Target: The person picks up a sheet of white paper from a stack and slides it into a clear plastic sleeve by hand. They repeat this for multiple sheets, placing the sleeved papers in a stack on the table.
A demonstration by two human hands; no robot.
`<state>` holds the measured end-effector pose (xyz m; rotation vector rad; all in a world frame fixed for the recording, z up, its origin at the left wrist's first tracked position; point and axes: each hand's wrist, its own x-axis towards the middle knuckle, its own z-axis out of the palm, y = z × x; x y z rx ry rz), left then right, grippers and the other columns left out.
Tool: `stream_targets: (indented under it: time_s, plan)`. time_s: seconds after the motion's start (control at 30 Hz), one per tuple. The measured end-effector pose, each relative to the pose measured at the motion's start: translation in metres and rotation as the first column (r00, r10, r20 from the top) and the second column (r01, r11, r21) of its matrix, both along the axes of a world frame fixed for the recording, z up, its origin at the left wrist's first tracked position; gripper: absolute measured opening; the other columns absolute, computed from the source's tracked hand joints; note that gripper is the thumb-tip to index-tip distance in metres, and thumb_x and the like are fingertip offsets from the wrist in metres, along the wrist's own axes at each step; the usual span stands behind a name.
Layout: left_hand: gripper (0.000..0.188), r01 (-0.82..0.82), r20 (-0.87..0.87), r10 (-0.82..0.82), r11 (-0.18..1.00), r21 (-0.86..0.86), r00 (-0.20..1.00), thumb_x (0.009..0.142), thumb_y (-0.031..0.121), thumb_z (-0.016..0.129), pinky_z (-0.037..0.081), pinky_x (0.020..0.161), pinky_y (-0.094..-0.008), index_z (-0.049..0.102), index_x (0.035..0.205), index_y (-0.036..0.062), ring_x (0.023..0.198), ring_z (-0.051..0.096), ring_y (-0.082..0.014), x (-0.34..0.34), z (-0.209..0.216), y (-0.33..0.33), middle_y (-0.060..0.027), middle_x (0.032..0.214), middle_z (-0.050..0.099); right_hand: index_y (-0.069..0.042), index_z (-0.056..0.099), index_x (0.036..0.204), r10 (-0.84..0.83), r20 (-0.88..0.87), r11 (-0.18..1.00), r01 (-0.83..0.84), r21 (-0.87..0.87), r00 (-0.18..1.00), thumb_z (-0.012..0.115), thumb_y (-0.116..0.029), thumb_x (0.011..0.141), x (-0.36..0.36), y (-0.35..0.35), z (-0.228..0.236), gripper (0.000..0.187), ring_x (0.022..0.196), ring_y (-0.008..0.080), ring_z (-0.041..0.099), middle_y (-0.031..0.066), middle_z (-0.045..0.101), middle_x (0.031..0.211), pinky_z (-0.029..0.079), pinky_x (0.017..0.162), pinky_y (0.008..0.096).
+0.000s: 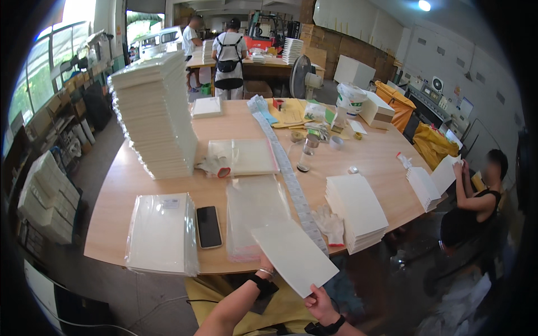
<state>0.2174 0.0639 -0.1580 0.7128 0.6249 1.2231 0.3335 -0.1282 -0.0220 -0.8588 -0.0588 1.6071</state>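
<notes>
Right hand (319,306): nearly closed, grasping the near corner of the white panel (295,257), with the thumb on its upper face. Left hand (266,263): largely hidden beneath the same panel's left part; I cannot tell how far it is open or whether it grips. White panel: flat, rectangular, plain, its upper face unmarked as far as I can see; it lies to the right of the black phone (209,227) and nearer the body, slanting downward to the right, its far end over the clear sleeves (255,204). I find those sleeves just right of the phone, the wrapped stack (159,232) just left of it, and, well to its right, a white glove (329,225) beside a pile of white panels (356,210).
</notes>
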Motion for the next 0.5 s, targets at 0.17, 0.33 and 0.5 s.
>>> stream_targets:
  time_s: [0.17,0.33,0.5]
  plan:
    - [0.033,0.223,-0.672,0.151,0.872,0.436,0.725,0.08,0.022,0.055,0.045,0.077,-0.034,0.053,0.107,0.0019,0.093,0.055,-0.0259,-0.002,0.011,-0.093,-0.0148,0.101,0.058,-0.011,0.043,0.111,0.063,0.136,0.997,-0.056,-0.054,0.989,0.045,-0.019,0.089,-0.014,-0.016,-0.015,0.024,0.071,0.0134,0.053,0.0031,0.053,0.092,0.046,0.061,0.0245]
    - [0.027,0.235,-0.373,-0.291,0.953,-0.188,0.881,0.082,0.013,0.053,0.047,0.077,-0.0291,0.052,0.106,0.0018,0.092,0.056,-0.0176,-0.029,-0.008,-0.122,-0.0103,0.102,0.058,0.0,0.045,0.108,0.184,0.021,0.98,-0.181,-0.086,0.983,0.042,-0.014,0.09,-0.035,0.021,-0.073,0.023,0.089,0.022,0.057,0.0111,0.056,0.099,0.048,0.079,0.0344]
    - [0.026,0.181,-0.284,-0.217,0.972,-0.147,0.934,0.086,0.019,0.052,0.048,0.072,-0.0266,0.051,0.106,0.0023,0.09,0.055,-0.0148,-0.03,-0.011,-0.111,-0.0067,0.097,0.058,0.008,0.044,0.107,0.17,0.044,0.984,-0.172,0.053,0.985,0.04,0.002,0.08,-0.037,0.087,-0.064,0.027,0.097,0.0287,0.055,0.0179,0.054,0.103,0.047,0.082,0.0348]
